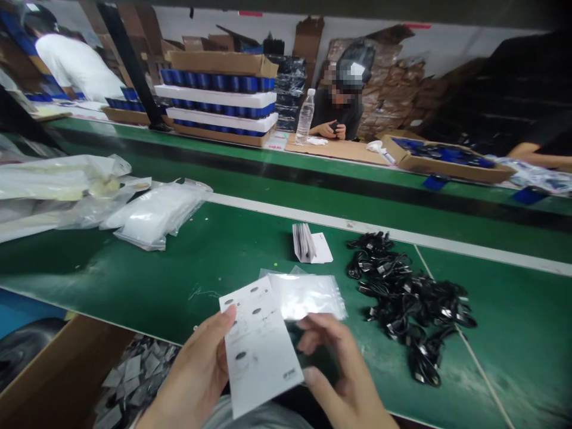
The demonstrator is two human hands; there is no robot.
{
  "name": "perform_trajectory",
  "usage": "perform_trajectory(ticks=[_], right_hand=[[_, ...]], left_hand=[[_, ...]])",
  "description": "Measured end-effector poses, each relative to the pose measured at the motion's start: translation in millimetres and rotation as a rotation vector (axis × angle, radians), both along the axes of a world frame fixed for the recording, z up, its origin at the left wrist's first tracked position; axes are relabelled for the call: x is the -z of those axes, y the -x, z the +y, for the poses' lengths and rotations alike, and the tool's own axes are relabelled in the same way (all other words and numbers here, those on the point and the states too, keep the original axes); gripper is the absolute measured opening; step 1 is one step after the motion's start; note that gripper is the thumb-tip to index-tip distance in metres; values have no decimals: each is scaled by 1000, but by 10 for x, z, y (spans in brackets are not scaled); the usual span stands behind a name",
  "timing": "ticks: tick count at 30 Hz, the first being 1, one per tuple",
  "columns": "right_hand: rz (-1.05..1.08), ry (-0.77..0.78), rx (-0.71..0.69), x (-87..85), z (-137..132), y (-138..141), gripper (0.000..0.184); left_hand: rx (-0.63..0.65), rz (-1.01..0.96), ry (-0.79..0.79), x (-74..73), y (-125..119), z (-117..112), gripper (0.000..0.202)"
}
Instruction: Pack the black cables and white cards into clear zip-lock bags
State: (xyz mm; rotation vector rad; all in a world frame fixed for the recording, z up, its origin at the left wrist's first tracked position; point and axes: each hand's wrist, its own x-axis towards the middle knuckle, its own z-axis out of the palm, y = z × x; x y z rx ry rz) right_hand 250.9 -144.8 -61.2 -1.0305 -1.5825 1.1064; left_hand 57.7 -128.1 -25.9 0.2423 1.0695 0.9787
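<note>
The left hand (192,369) pinches a white printed card (257,351) between thumb and fingers, low in the frame. The right hand (339,363), fingers loosely spread and empty, sits just beside the card's edge. A clear zip bag (304,295) lies just beyond on the green bench (134,286), left of a heap of black cables (402,298).

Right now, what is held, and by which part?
The left hand holds a white rectangular paper card by its left edge, thumb on the front. The right hand is beside its lower right corner; I cannot tell if it touches.
</note>
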Motion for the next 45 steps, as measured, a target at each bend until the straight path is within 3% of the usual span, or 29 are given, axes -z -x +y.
perform_trajectory(ticks=[3,5,7,9,12,15,19,23,35,40,42,45], right_hand=[[-419,-417,-52,-84,58,-247,55],[-509,-531,-50,-118,88,-263,43],[-430,-458,12,-127,97,-192,28],[-295,-251,80,-121,90,-93,17],[-189,37,97,-117,81,14,18],[-161,133,59,-138,87,37,20],[-176,144,20,-173,96,18,19],[-196,153,10,-168,96,17,19],[-193,156,29,-137,78,58,19],[-137,174,153,-67,30,52,7],[-166,173,77,-65,23,54,9],[-122,96,-67,-76,18,83,31]], left_hand=[[116,-27,81,-81,-14,9,28],[149,-30,84,-76,-77,-16,29],[141,-16,44,-28,-145,-58,31],[114,25,-29,46,-188,-112,35],[135,94,-111,148,-199,-194,41],[174,139,-206,170,-192,-234,53],[300,174,-375,87,-211,-177,56],[375,160,-379,15,-226,-105,45],[248,243,-220,82,-276,-146,45],[164,381,-190,75,-281,-195,43],[150,526,-240,46,-280,-199,40],[234,680,-352,3,-280,-178,42]])
